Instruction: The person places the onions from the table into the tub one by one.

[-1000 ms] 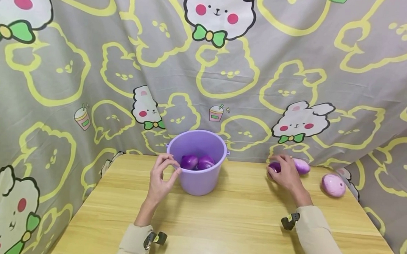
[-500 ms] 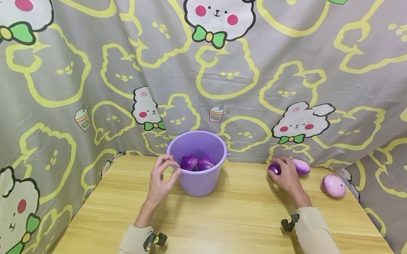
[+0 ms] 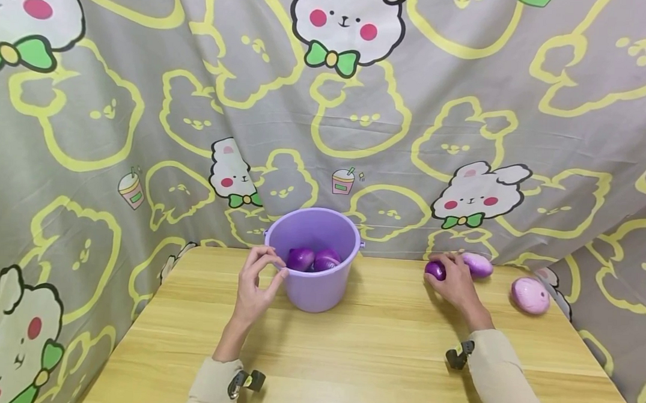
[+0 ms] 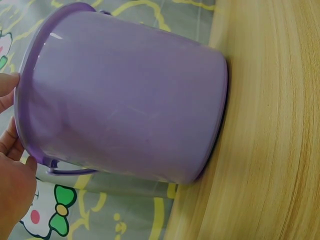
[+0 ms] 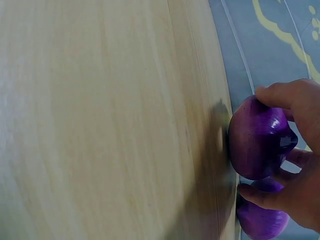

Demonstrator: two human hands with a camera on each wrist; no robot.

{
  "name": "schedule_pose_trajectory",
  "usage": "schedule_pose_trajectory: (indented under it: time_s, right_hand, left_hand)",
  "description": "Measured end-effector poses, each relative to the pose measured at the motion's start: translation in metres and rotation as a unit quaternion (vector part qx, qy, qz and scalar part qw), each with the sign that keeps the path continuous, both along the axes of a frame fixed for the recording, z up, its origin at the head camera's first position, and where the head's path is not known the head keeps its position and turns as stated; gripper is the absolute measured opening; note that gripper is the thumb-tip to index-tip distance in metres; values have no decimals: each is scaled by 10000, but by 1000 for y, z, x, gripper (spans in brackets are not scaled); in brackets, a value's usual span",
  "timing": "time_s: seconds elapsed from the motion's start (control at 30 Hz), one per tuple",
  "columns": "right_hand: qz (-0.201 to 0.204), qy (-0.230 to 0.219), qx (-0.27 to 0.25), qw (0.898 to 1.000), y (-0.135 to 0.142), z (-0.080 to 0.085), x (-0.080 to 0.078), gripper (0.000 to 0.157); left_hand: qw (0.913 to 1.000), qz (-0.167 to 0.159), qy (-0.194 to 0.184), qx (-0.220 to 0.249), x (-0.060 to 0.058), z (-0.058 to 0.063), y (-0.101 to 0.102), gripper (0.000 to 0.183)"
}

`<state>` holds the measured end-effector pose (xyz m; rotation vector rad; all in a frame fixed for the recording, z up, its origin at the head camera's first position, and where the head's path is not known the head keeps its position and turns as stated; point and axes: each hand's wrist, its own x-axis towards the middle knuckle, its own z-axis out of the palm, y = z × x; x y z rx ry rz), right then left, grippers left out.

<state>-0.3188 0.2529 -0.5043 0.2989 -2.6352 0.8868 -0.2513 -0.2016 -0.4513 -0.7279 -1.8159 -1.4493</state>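
A light purple bucket (image 3: pixel 316 291) stands upright on the table, with two purple onions (image 3: pixel 301 259) visible inside. My left hand (image 3: pixel 258 283) pinches its near-left rim; in the left wrist view the fingers (image 4: pixel 9 137) meet that rim. Over on the right, near the table's back edge, my right hand (image 3: pixel 455 282) has thumb and fingers around a glossy purple onion (image 5: pixel 260 137) with a pointed tip. Just beyond that hand lies a lighter purple, longish object (image 3: pixel 477 265), partly covered by it. In the right wrist view another purple round thing (image 5: pixel 262 220) shows behind the thumb.
A pale pink-purple rounded object (image 3: pixel 530 295) with a small dark spot lies near the right end of the wooden table (image 3: pixel 348 359). A grey curtain (image 3: pixel 369 125) with rabbit prints hangs right behind the table's back edge.
My right hand's fingers have come down and settled around the purple onion, which shows more plainly now. The left hand and the bucket stay where they were.
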Motion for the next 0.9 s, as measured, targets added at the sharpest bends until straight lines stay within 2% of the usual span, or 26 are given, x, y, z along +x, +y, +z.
schedule_pose_trajectory:
  time_s: [0.23,0.9]
  right_hand:
    - [-13,-134,-7,9999,0,-1,-1,50]
    - [-33,25,-75,10000,0,-4,2,48]
  left_hand:
    - [10000,31,1,14,0,0,0,22]
    - [9999,9,-158,-18,0,-1,-2,14]
